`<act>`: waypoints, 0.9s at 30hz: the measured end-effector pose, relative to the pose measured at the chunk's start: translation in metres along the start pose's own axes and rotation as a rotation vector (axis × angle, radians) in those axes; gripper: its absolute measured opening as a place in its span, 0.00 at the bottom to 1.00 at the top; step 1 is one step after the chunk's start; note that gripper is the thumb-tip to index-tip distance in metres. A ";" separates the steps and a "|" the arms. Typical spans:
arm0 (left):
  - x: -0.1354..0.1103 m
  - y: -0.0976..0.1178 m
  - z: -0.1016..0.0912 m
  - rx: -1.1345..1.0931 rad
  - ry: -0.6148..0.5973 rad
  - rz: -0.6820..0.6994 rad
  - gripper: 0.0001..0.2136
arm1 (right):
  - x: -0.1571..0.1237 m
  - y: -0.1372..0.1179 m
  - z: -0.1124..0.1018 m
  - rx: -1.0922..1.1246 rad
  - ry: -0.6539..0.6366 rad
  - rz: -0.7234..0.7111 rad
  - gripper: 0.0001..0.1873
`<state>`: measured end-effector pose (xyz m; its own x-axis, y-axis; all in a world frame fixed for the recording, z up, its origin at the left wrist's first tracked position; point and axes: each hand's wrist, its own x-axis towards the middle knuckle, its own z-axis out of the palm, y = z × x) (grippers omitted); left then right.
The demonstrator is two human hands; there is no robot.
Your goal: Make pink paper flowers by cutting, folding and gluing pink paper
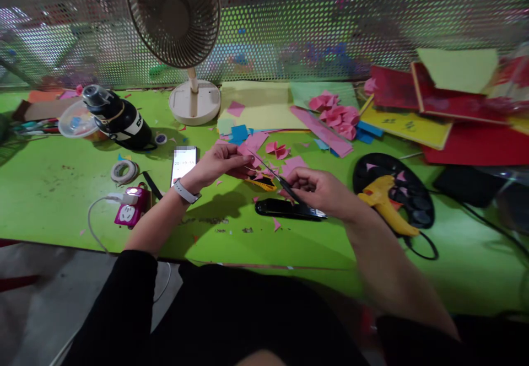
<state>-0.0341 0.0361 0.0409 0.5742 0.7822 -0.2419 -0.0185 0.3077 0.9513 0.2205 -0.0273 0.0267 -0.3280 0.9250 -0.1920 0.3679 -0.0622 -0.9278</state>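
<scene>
The left hand (219, 165) reaches in from the left, above the green table (53, 184), with its thumb and fingers pinched together on a small piece of pink paper (249, 154). The paper is held just off the tabletop at the fingertips, so the grip is closed, not spread. A white watch band (184, 191) sits on that wrist. The right hand (320, 189) is curled shut around the handles of a pair of scissors (281, 181). The handles are hidden inside the fingers. The thin dark blades slant up and to the left, and their tips meet the edge of the pink paper by the left fingertips. The blades are too narrow in this view to say how far apart they stand. Directly under the scissors a long black case-like object (285, 210) lies flat on the table, and a small yellow and black tool (262, 183) lies just beside the left fingers. Pink offcuts are scattered around both. A phone (183, 163) with a lit screen lies near the left wrist, and a tape roll (123, 171) and a pink plug block (130, 209) lie farther left. Behind the phone stand a black bottle (119, 120) and a desk fan (182, 19). To the right of the right hand a yellow glue gun (386, 203) rests on a black tray (419, 211). Folded pink paper flowers (334, 109) are grouped at the back of the table among loose coloured sheets.
</scene>
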 end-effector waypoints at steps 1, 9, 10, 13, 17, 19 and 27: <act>0.000 -0.001 -0.001 0.006 0.003 -0.001 0.13 | 0.000 0.000 0.000 0.003 0.000 0.001 0.22; -0.001 0.000 0.001 0.019 0.005 0.029 0.14 | 0.000 -0.008 0.002 0.098 -0.052 0.045 0.23; -0.002 0.001 0.001 0.017 0.005 0.027 0.14 | 0.000 -0.010 0.002 0.108 -0.061 0.056 0.24; -0.002 0.001 0.002 -0.002 0.005 0.022 0.15 | 0.000 -0.012 0.003 0.130 -0.070 0.076 0.25; -0.002 0.000 0.001 -0.043 -0.020 0.053 0.15 | 0.000 -0.008 0.003 0.134 -0.066 0.079 0.25; -0.002 0.000 0.001 -0.049 -0.021 0.056 0.15 | 0.000 -0.006 0.003 0.129 -0.067 0.078 0.25; -0.003 0.001 0.003 -0.010 -0.061 0.023 0.12 | 0.001 -0.013 0.005 0.148 -0.086 0.086 0.26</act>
<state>-0.0332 0.0325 0.0433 0.6221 0.7550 -0.2073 -0.0404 0.2954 0.9545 0.2113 -0.0278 0.0370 -0.3760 0.8790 -0.2934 0.2682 -0.1999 -0.9424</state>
